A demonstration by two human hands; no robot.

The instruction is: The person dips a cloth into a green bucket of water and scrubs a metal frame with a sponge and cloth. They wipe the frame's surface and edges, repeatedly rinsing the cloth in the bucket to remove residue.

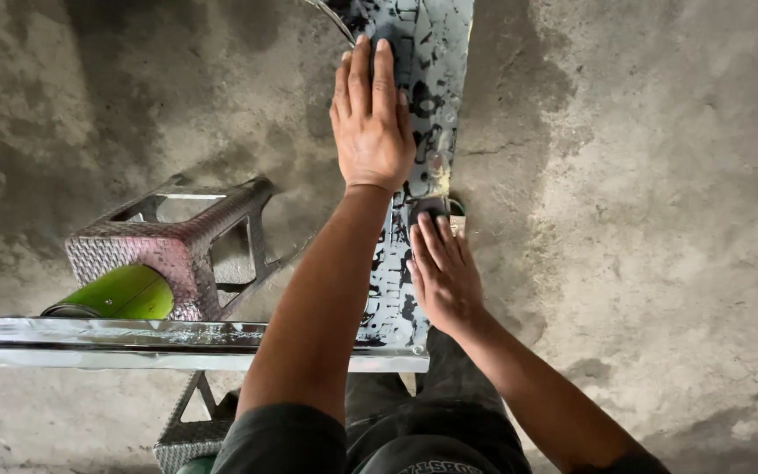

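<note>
A long, narrow metal panel (436, 61) with patchy black and pale paint runs from the top of the view down to my lap. My left hand (370, 118) lies flat on its upper part, fingers together and stretched out. My right hand (443, 272) presses flat on the panel lower down, its fingertips over a small dark pad (427, 209), probably sanding paper. The panel's near end rests on a shiny metal bar (116, 342) that crosses the view from the left.
A grey plastic stool (177, 241) lies on its side at the left, with a green cylinder (120, 294) beside it. A second stool part (188, 434) shows near the bottom edge. Stained concrete floor (660, 219) surrounds everything.
</note>
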